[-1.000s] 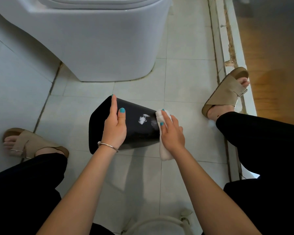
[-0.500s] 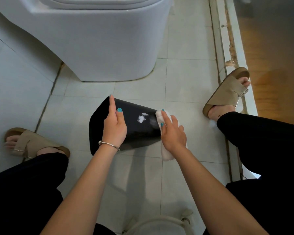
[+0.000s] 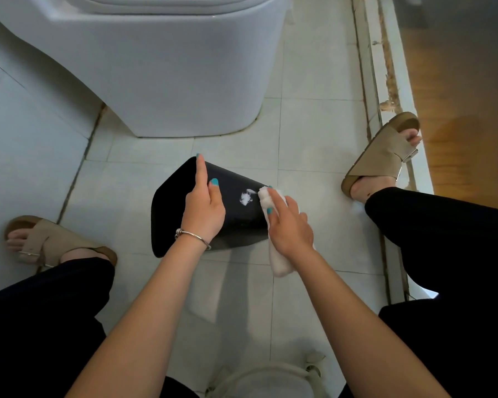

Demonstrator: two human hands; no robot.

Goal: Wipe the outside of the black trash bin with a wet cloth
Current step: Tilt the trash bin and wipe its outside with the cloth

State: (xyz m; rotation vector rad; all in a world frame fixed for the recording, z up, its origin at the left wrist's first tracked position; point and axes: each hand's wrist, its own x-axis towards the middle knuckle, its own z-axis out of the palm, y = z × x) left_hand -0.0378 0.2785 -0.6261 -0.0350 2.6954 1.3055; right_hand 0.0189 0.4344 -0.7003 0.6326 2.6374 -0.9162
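The glossy black trash bin (image 3: 239,216) lies on its side on the tiled floor, wide mouth to the left, narrow base to the right. My left hand (image 3: 203,209) rests over its top near the mouth, gripping it. My right hand (image 3: 289,225) presses a white cloth (image 3: 276,259) against the bin's narrow right end; the cloth hangs down below my palm. A white glare spot shows on the bin between my hands.
A white toilet base (image 3: 170,76) stands just behind the bin. My feet in tan sandals (image 3: 383,156) flank it, with a raised threshold (image 3: 385,90) and wooden floor on the right. A white bucket rim (image 3: 265,374) sits at the bottom edge.
My right hand with the cloth has shifted slightly along the bin's right end. My left hand and the bin have barely moved.
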